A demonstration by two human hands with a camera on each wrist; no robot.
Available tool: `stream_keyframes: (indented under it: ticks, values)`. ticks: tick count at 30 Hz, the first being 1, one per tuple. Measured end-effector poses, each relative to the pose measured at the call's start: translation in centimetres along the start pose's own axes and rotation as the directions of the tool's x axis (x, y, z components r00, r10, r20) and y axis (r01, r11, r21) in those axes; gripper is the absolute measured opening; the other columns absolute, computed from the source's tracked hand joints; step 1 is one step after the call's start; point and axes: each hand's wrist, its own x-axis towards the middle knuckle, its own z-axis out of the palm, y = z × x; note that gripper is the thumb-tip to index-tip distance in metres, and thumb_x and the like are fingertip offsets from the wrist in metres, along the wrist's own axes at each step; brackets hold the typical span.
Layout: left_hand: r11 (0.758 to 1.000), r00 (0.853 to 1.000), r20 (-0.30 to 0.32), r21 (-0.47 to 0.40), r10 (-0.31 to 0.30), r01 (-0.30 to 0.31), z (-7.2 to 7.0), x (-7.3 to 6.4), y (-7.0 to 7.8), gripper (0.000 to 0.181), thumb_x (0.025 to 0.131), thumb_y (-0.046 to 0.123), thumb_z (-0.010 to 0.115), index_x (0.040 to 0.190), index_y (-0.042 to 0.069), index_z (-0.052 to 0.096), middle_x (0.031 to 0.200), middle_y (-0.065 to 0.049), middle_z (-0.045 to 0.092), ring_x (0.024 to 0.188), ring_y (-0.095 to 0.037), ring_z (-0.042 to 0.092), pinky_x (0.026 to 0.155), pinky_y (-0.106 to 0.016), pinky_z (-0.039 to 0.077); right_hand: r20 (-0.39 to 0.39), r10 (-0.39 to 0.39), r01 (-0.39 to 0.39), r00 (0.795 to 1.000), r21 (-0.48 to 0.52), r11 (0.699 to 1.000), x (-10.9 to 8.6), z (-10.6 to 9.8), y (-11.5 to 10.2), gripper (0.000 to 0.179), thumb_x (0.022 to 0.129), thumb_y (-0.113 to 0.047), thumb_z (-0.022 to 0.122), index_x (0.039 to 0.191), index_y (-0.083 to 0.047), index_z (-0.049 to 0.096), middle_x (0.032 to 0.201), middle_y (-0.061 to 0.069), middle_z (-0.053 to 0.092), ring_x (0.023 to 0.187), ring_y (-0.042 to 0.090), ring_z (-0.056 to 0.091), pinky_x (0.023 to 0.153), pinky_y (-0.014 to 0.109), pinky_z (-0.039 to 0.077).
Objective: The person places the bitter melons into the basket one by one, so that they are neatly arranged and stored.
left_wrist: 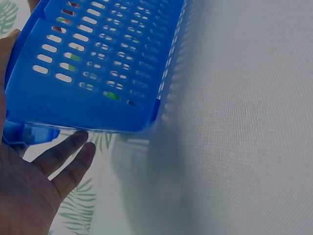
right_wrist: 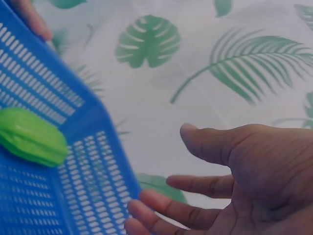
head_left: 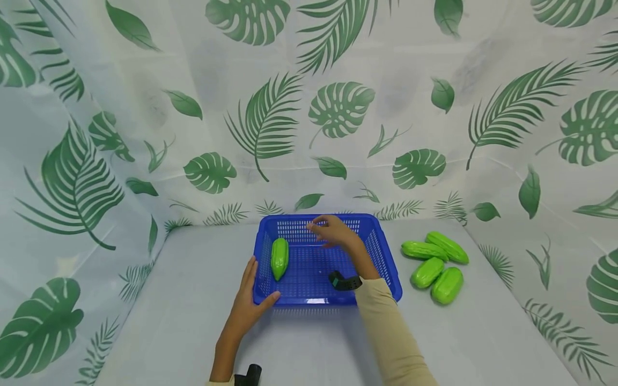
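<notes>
While a white sheet printed with green leaves [head_left: 347, 177] rose behind and on both sides of your work, the pale tabletop [head_left: 188, 305] spread out before you. On it, straight in front of you, sat a blue slotted basket [head_left: 314, 301], its long sides running left to right. Your right arm, in a beige sleeve [head_left: 393, 332], reached across the basket's near rim.

Your left hand [head_left: 245, 310] was at the basket's near left corner, its fingers straight and reaching up along the outside of the left wall, the thumb set wide of them at the near rim; the left wrist view showed two of those fingers extended and parted. Your right hand [head_left: 335, 231] hung over the far part of the basket, its fingers lightly bent, with a wide gap between them and the thumb, holding nothing. Whether it touched the basket, you could not tell.

Of the green gourds, four lay to the right of the basket on the tabletop: two longer ones [head_left: 448, 247] farther from you, touching, and two stubbier ones [head_left: 447, 286] nearer, side by side. A single ridged gourd [head_left: 279, 259] lay inside, near the left wall, its narrow end towards you. A dark band [head_left: 345, 281] circled your right wrist.
</notes>
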Motion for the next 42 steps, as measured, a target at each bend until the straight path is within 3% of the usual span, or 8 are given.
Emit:
stream_keyframes:
  ticks: [8,15,23,28,32,35,39,42]
  values:
    - [1.0,1.0,0.002,0.014,-0.004,0.003,0.0,0.1,0.0,0.099,0.085,0.044,0.071,0.158,0.01,0.013,0.166,-0.004,0.006,0.152,-0.036,0.011,0.117,-0.059,0.02,-0.148,-0.123,0.122,0.981,-0.016,0.992,-3.0,-1.9,1.0,0.05,0.101,-0.029,0.053,0.139,0.004,0.046,0.13,0.028,0.055,0.117,0.041,0.058,0.092,0.047,0.055]
    - [1.0,1.0,-0.002,0.021,-0.008,0.008,0.0,0.1,-0.2,0.099,0.085,0.044,0.071,0.158,0.01,0.013,0.166,-0.002,0.006,0.152,-0.035,0.011,0.117,-0.058,0.019,-0.267,-0.164,0.159,0.95,-0.037,0.986,-4.2,-3.5,4.1,0.05,0.101,-0.032,0.054,0.138,0.0,0.048,0.133,0.026,0.055,0.123,0.039,0.056,0.093,0.047,0.055]
    - [1.0,1.0,-0.006,0.029,-0.002,0.002,0.2,0.1,-0.5,0.099,0.085,0.044,0.071,0.158,0.011,0.013,0.166,-0.004,0.007,0.152,-0.035,0.011,0.117,-0.059,0.02,-0.392,-0.25,0.222,0.885,-0.117,0.968,-6.7,-5.4,7.0,0.046,0.1,-0.03,0.055,0.134,0.0,0.053,0.125,0.027,0.061,0.112,0.039,0.059,0.087,0.049,0.055]
    - [1.0,1.0,-0.008,0.025,0.002,-0.002,0.3,0.1,-0.6,0.099,0.085,0.044,0.071,0.158,0.01,0.013,0.166,-0.004,0.007,0.152,-0.036,0.012,0.116,-0.059,0.02,-0.486,-0.249,0.195,0.837,-0.16,0.968,-8.5,-6.5,9.0,0.045,0.1,-0.031,0.055,0.133,0.0,0.054,0.125,0.027,0.061,0.116,0.04,0.058,0.09,0.049,0.053]
    - [1.0,1.0,-0.002,0.018,0.003,-0.003,0.3,0.0,-0.5,0.099,0.085,0.044,0.071,0.158,0.01,0.014,0.166,-0.002,0.007,0.152,-0.033,0.011,0.117,-0.059,0.019,-0.578,-0.194,0.128,0.793,-0.154,0.98,-10.0,-7.4,10.8,0.044,0.101,-0.03,0.054,0.131,0.001,0.055,0.123,0.026,0.062,0.112,0.035,0.06,0.08,0.021,0.054]
    - [1.0,1.0,-0.003,0.02,0.008,-0.008,0.3,0.0,-0.5,0.098,0.085,0.044,0.071,0.158,0.01,0.014,0.166,-0.004,0.008,0.152,-0.034,0.011,0.117,-0.059,0.019,-0.648,-0.133,0.071,0.75,-0.121,0.99,-11.2,-8.1,12.1,0.043,0.101,-0.032,0.053,0.13,-0.001,0.056,0.124,0.022,0.063,0.106,0.018,0.059,0.072,0.005,0.045]
    - [1.0,1.0,-0.007,0.027,0.016,-0.016,0.2,-0.1,-0.6,0.097,0.086,0.044,0.071,0.158,0.011,0.013,0.166,-0.006,0.008,0.152,-0.034,0.012,0.117,-0.059,0.02,-0.748,-0.057,0.017,0.661,-0.061,0.998,-12.6,-9.1,14.0,0.042,0.099,-0.033,0.056,0.128,-0.003,0.059,0.123,0.017,0.063,0.093,-0.01,0.049,0.072,0.005,0.042]
    - [0.999,1.0,-0.008,0.027,0.018,-0.018,0.2,0.0,-0.6,0.097,0.086,0.045,0.071,0.158,0.013,0.013,0.166,-0.005,0.008,0.152,-0.033,0.012,0.118,-0.059,0.02,-0.819,-0.011,-0.016,0.573,-0.025,1.0,-13.4,-9.7,15.4,0.039,0.098,-0.029,0.057,0.127,-0.004,0.06,0.122,0.016,0.064,0.089,-0.014,0.046,0.078,0.013,0.041]
